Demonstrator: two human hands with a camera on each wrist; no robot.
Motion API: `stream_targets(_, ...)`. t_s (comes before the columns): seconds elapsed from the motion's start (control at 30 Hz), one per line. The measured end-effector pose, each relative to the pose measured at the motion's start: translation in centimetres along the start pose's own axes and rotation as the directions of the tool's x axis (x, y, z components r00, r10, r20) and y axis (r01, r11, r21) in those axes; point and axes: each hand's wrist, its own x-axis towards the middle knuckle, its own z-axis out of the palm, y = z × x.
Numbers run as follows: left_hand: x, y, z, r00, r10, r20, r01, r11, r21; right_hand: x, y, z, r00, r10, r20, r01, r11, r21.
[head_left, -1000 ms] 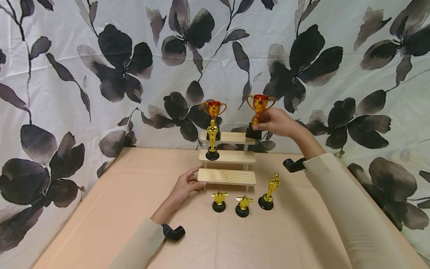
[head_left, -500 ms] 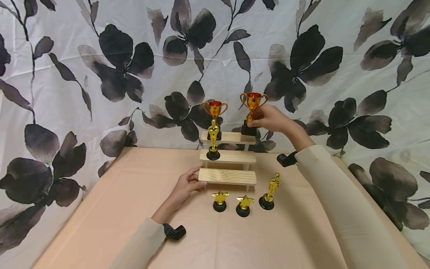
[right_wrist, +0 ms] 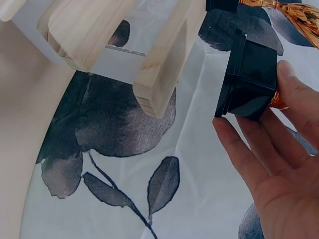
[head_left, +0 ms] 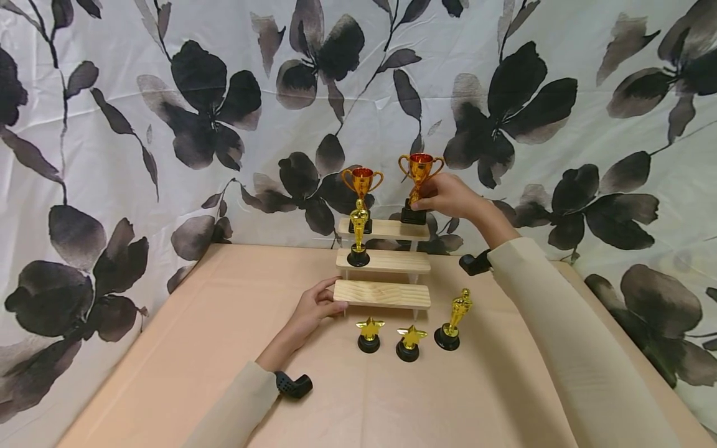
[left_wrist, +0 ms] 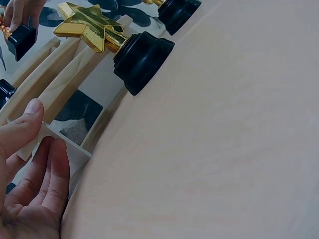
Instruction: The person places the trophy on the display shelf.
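Observation:
My right hand (head_left: 450, 198) pinches an orange-gold two-handled trophy cup (head_left: 419, 167) low on its stem. Its black square base (right_wrist: 253, 74) hangs just above the right end of the top shelf, with a gap showing in the right wrist view. With thumb and fingertips, my left hand (head_left: 309, 313) grips the white side panel (left_wrist: 75, 149) of a three-step wooden display stand (head_left: 386, 295) at its lower left. A matching trophy cup (head_left: 363, 180) stands on the top step's left end, and a gold figurine trophy (head_left: 359, 227) on the middle step's left end.
In front of the stand, two gold star trophies (head_left: 369, 330) (head_left: 411, 338) stand on the peach-covered table (head_left: 313, 410). Another gold figurine trophy (head_left: 460, 306) is to their right. A floral cloth (head_left: 235, 37) hangs close behind the stand.
My right hand has carried the trophy cup leftward, from beyond the top step's right end to over it, slowing in the last half second. The left hand keeps its grip on the stand.

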Motion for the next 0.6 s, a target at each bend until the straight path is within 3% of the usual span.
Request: stream_targets(0.6,0.09,-0.13,0.01,1.0,0.0,-0.014,0.0,1.0,0.007,0.82,-0.06,0.96,1.0,-0.003,0.023,0.003,1.0,-0.018)
